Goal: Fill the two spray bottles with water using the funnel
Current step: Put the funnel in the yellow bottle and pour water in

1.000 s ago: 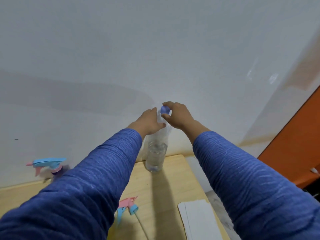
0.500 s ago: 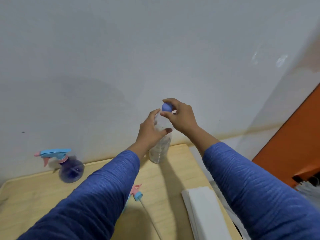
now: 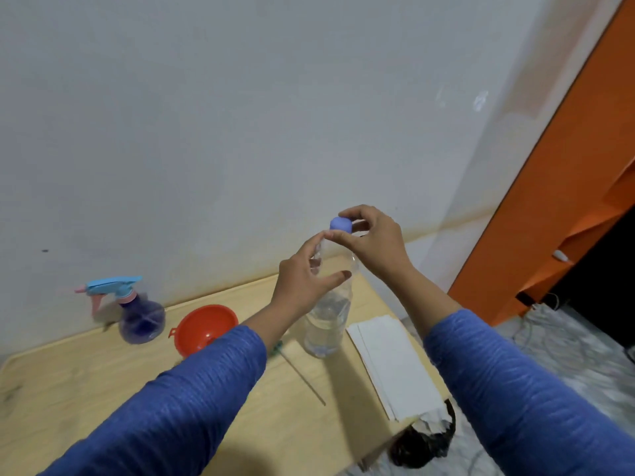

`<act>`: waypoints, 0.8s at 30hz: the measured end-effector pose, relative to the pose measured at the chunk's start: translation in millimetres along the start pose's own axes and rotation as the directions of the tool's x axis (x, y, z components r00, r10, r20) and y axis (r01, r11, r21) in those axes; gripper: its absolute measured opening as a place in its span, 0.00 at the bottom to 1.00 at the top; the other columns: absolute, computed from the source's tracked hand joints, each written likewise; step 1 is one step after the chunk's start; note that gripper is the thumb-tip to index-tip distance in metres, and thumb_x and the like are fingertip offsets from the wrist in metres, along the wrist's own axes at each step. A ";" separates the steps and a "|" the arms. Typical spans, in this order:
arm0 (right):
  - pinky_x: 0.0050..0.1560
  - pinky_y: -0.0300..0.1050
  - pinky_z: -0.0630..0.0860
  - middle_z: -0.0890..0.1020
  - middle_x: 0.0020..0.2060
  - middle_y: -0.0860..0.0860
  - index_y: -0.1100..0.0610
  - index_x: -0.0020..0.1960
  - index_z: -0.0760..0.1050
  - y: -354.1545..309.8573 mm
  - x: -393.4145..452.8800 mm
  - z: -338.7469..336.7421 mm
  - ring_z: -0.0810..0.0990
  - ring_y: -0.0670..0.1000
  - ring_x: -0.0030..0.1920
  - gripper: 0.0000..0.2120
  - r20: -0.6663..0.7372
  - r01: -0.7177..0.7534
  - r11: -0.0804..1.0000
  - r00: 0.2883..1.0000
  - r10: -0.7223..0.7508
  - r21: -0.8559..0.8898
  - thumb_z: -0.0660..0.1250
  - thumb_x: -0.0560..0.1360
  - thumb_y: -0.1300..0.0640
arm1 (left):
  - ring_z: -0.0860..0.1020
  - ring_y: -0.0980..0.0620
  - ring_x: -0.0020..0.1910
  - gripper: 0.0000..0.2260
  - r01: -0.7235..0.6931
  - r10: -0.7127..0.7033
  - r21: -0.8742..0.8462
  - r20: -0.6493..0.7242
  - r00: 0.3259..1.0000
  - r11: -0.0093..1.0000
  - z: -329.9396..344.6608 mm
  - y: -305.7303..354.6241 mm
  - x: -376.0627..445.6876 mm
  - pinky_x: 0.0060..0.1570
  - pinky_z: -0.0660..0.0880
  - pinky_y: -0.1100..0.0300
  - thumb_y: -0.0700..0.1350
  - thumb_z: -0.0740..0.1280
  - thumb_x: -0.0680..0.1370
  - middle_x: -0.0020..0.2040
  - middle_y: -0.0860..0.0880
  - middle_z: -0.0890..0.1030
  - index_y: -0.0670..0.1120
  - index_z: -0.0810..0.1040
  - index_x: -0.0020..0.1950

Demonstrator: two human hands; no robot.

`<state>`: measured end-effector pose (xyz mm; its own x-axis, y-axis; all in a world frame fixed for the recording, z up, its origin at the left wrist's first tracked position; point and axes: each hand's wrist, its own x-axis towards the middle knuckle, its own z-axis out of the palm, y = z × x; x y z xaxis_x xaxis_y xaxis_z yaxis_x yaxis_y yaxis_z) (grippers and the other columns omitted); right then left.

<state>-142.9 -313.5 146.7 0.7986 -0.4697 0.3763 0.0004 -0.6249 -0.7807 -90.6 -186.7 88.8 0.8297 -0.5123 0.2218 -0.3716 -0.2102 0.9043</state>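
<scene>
the risk we see first is the clear water bottle (image 3: 328, 317) tipping or getting squeezed as the blue cap (image 3: 340, 224) comes loose: it is thin plastic, it stands near the right edge of the tabletop (image 3: 86, 383), and a hard grip could push water out over the white folded paper (image 3: 391, 365) just beside it. the cap could also slip from the fingertips and roll off that edge to the floor. we judge that a spill here would leave less water for filling.

our left hand (image 3: 302, 283) is curled round the bottle's upper body, thumb in front, fingers behind, steadying it upright. our right hand (image 3: 374, 242) sits above, thumb and fingers pinching the cap from the side, wrist bent down. both forearms reach forward in blue sleeves.

the purple spray bottle (image 3: 141, 316) with its blue trigger head stands well to the left by the wall, and the red funnel (image 3: 204, 326) lies on the tabletop between it and the water bottle, not yet in any neck. we cannot see a second spray bottle's body; a thin tube (image 3: 302, 379) lies by our left arm.
</scene>
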 end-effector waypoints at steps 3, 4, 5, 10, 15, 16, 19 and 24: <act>0.44 0.29 0.71 0.79 0.47 0.49 0.55 0.50 0.79 -1.1 -13.7 -2.9 0.77 0.44 0.43 0.16 -0.067 0.012 0.998 0.998 -0.017 -0.065 0.76 0.66 0.50 | 0.76 0.56 0.54 0.34 -0.009 0.010 -0.019 0.027 1.000 1.000 3.2 1.7 -10.2 0.56 0.73 0.63 0.52 0.76 0.66 0.59 0.54 0.74 0.59 0.66 0.69; 0.44 0.30 0.70 0.79 0.46 0.49 0.55 0.50 0.79 -2.0 -16.0 -3.4 0.76 0.45 0.44 0.15 -0.075 0.011 0.996 0.997 -0.017 -0.085 0.76 0.67 0.50 | 0.75 0.56 0.55 0.35 -0.010 0.011 -0.017 0.037 0.999 1.000 3.8 2.1 -11.2 0.57 0.73 0.62 0.52 0.76 0.66 0.60 0.54 0.74 0.59 0.65 0.70; 0.45 0.31 0.70 0.78 0.46 0.49 0.56 0.50 0.79 -3.7 -17.5 -4.5 0.76 0.45 0.44 0.14 -0.073 0.008 0.995 0.997 -0.015 -0.098 0.75 0.68 0.52 | 0.75 0.56 0.56 0.35 -0.013 0.013 -0.010 0.047 0.999 1.000 3.9 2.5 -11.9 0.57 0.73 0.62 0.53 0.76 0.67 0.62 0.53 0.74 0.59 0.64 0.70; 0.58 0.43 0.75 0.79 0.51 0.53 0.57 0.55 0.79 -9.2 -18.4 -17.0 0.79 0.49 0.51 0.13 0.074 0.002 0.999 0.997 0.000 -0.036 0.72 0.71 0.59 | 0.74 0.53 0.61 0.36 -0.019 0.018 0.006 0.090 0.996 1.000 2.5 2.5 -13.5 0.59 0.71 0.63 0.53 0.75 0.67 0.67 0.49 0.72 0.56 0.63 0.72; 0.60 0.41 0.73 0.79 0.56 0.51 0.54 0.61 0.77 -14.5 -9.2 -28.2 0.77 0.48 0.56 0.18 0.259 0.048 0.991 0.966 -0.013 -0.129 0.71 0.72 0.56 | 0.73 0.52 0.64 0.37 -0.008 0.007 0.013 0.105 0.994 1.000 -0.3 2.9 -9.8 0.59 0.69 0.63 0.53 0.75 0.68 0.69 0.48 0.70 0.56 0.61 0.73; 0.56 0.39 0.73 0.79 0.54 0.51 0.54 0.60 0.77 -15.3 -7.9 -27.7 0.77 0.48 0.53 0.19 0.242 0.059 0.984 0.970 -0.016 -0.169 0.73 0.71 0.54 | 0.73 0.52 0.63 0.37 -0.009 0.007 0.018 0.110 0.994 1.000 -0.2 3.4 -8.8 0.60 0.70 0.62 0.52 0.75 0.68 0.69 0.48 0.70 0.56 0.61 0.73; 0.54 0.42 0.75 0.80 0.49 0.53 0.53 0.56 0.80 -15.6 -3.9 -26.3 0.79 0.51 0.50 0.15 0.186 0.058 0.981 0.982 -0.023 -0.185 0.74 0.70 0.54 | 0.73 0.51 0.64 0.37 -0.012 0.008 0.024 0.126 0.992 1.000 0.6 3.2 -8.2 0.61 0.70 0.60 0.52 0.75 0.68 0.69 0.48 0.70 0.56 0.61 0.73; 0.63 0.46 0.73 0.81 0.57 0.50 0.53 0.61 0.77 -13.4 4.8 -34.3 0.79 0.50 0.57 0.17 0.371 0.026 0.996 0.929 0.008 -0.088 0.70 0.73 0.60 | 0.73 0.52 0.64 0.38 -0.008 0.006 0.013 0.121 0.993 1.000 -2.4 0.0 -8.4 0.61 0.69 0.61 0.53 0.75 0.68 0.70 0.48 0.70 0.57 0.60 0.73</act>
<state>-159.8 -328.8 176.0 0.9649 -0.2100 0.1579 -0.0317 -0.6897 -0.7234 -96.5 -180.4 87.8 0.7708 -0.6107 0.1814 -0.3830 -0.2167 0.8979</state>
